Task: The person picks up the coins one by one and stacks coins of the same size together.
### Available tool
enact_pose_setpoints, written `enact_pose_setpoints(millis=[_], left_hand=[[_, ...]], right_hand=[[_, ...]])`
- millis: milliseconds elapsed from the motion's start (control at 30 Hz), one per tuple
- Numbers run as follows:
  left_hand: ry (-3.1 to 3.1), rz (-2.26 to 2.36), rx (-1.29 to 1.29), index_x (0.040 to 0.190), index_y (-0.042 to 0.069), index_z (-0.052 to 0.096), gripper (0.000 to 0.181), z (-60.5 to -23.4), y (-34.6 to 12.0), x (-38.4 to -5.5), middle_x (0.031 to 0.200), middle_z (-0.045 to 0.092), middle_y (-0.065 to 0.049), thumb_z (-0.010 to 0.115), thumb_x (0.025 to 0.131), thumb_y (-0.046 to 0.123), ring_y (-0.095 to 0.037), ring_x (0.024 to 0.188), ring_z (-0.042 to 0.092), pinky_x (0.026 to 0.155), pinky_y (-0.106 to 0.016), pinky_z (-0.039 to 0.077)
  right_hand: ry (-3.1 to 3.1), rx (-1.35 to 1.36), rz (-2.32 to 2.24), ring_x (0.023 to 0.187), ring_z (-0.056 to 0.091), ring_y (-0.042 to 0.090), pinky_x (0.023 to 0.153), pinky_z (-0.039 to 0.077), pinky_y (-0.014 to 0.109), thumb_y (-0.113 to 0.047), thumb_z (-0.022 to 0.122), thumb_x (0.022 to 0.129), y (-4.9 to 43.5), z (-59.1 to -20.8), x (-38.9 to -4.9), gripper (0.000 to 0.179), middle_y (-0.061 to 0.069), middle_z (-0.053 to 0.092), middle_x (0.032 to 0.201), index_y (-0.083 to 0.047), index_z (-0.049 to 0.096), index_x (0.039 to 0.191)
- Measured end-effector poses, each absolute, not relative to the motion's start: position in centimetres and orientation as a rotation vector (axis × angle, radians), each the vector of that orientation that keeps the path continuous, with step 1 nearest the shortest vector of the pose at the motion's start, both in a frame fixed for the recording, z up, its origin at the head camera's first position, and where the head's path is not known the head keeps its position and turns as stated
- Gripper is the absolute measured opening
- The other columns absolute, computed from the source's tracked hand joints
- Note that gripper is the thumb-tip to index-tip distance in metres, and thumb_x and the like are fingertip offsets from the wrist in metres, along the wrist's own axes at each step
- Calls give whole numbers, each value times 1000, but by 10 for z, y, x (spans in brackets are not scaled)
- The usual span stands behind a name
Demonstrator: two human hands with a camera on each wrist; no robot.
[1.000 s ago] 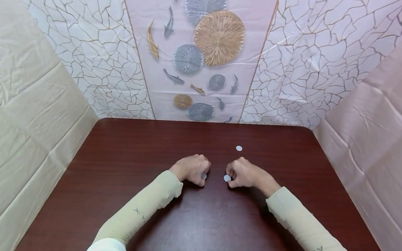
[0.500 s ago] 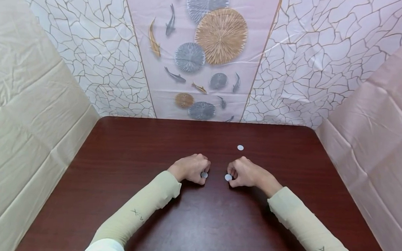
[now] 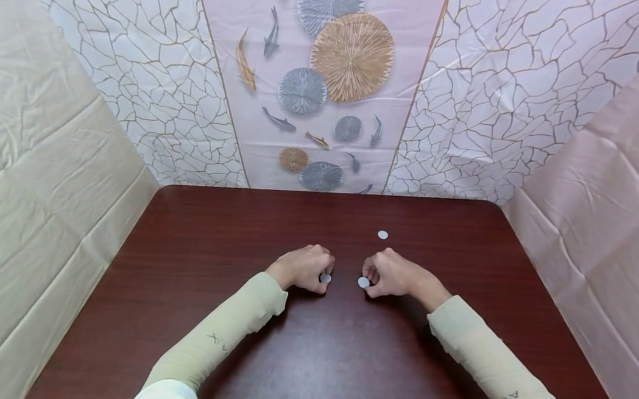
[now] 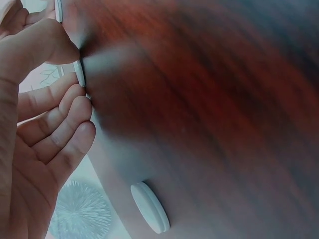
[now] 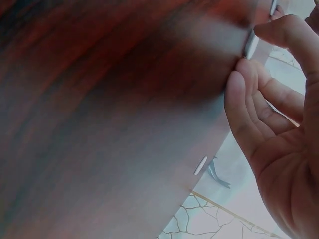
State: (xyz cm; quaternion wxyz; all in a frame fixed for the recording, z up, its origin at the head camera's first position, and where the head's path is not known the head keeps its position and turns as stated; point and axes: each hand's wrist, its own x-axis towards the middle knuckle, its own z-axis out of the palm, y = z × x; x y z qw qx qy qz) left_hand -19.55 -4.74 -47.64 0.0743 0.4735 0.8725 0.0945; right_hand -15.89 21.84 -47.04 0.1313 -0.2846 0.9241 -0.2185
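Observation:
My left hand (image 3: 304,269), its back towards the head camera, pinches a small white round disc (image 3: 325,278) between thumb and fingers, low over the dark red-brown table. Facing it, a short gap to the right, my right hand (image 3: 392,273) pinches a similar white disc (image 3: 363,282). Both discs appear edge-on near the tabletop in the wrist views: the left one (image 4: 79,73) below the thumb tip, the right one (image 5: 250,45) between thumb and fingertips. Beyond the right hand, a third white disc (image 3: 383,234) lies flat. A thicker white disc (image 4: 150,207) lies by the left hand's fingers in the left wrist view.
The glossy wooden table (image 3: 302,359) reaches back to a patterned cloth (image 3: 320,120) with fish and lily-pad prints. Pale cloth walls (image 3: 39,198) stand along the left and right edges. Beige sleeves cover both forearms.
Both hands stay nearly in place, still pinching their discs. A little more of the left hand's disc shows now. The whole head view has shifted slightly.

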Motion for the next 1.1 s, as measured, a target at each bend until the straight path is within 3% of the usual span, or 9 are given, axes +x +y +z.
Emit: enact_pose_setpoints(millis=[400,733,1100], left_hand=[[2615,303,1390,87,15,68,14,-479,-49,-194,86,61,5,79,80,19,-7,67,54,64,-20,46],[2615,294,1385,88,14,68,13,-478,-49,-194,86,61,5,78,81,19,-6,68,54,65,-20,46],[2615,290,1406,88,13,69,14,-478,-50,-194,85,60,5,78,80,19,-6,68,52,64,-19,44]], right_hand=[[2638,-790,-586,81,72,8,75,60,24,-17,86,83,231,-453,-176,24,3,78,90,-4,75,100],[2699,-771,-492,89,76,18,81,63,32,-15,82,87,248,-432,-212,31,13,78,100,4,74,111],[2744,-652,-437,94,75,19,86,62,37,-14,80,88,265,-436,-245,28,10,78,101,2,75,110]])
